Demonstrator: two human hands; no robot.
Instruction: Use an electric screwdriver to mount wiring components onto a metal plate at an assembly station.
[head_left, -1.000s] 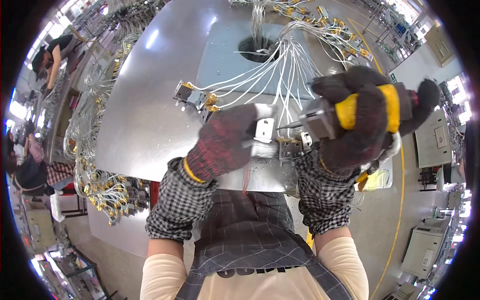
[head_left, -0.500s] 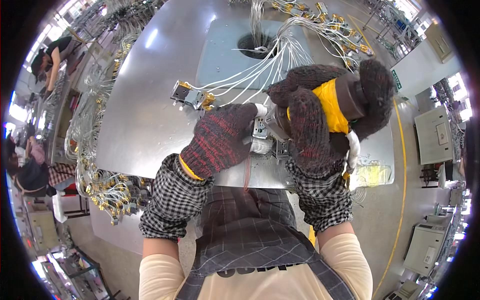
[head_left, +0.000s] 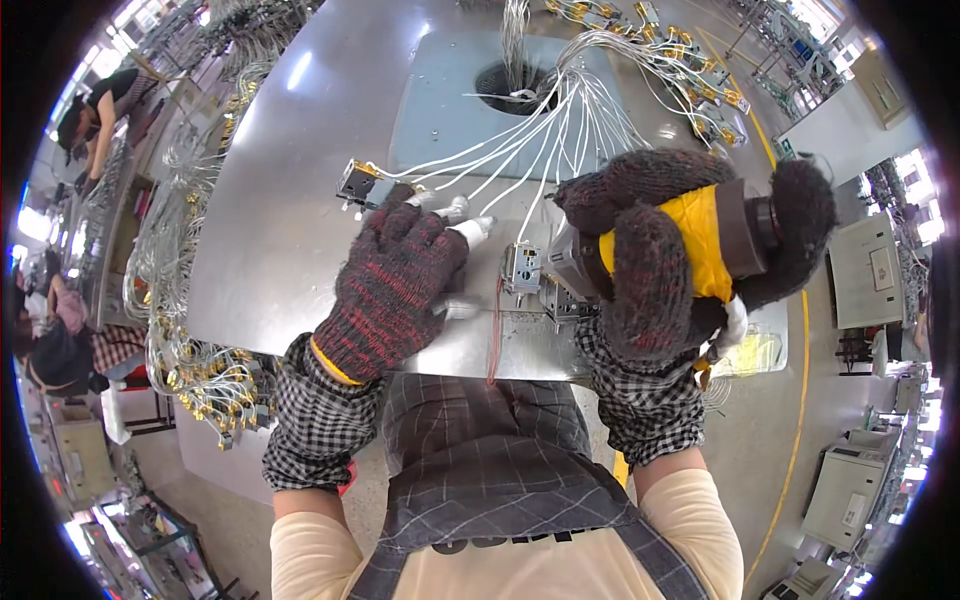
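Head view: right hand point(head_left: 690, 250) has its grip around a yellow power screwdriver point(head_left: 700, 245), lying crosswise, nose leftward at a small switch point(head_left: 523, 268) near the tabletop's point(head_left: 270, 230) front edge; left hand point(head_left: 395, 280) lies flat, grip wide.

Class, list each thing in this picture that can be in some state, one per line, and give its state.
Left hand: gloved, flat on the table.
Right hand: gloved, gripping the yellow power tool.
Small part: upright at the tool's tip.
White wires: fanned out from the hole.
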